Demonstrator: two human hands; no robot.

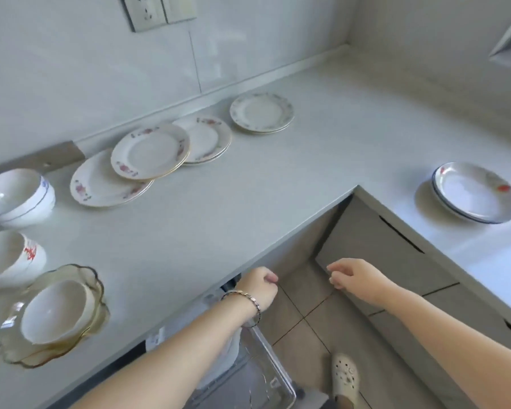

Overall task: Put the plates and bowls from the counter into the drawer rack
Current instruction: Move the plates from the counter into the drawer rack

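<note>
Several floral plates (151, 152) lie overlapping along the back of the grey counter (219, 216), with a small plate stack (261, 112) further right. A blue-rimmed plate (475, 191) sits on the right counter wing. At the left stand a blue-lined bowl stack (15, 197), a red-marked bowl (11, 258) and a white bowl in an amber glass dish (56, 312). Below the counter edge the open drawer rack (266, 376) shows a metal rim and a white dish partly hidden by my arm. My left hand (258, 287), fingers curled, empty, is above the rack. My right hand (354, 276) hovers empty with fingers loosely bent.
A wall socket (157, 10) is on the backsplash. Grey cabinet fronts (381, 249) run under the right counter wing. Tiled floor and my foot in a pale clog (344, 376) are beside the drawer.
</note>
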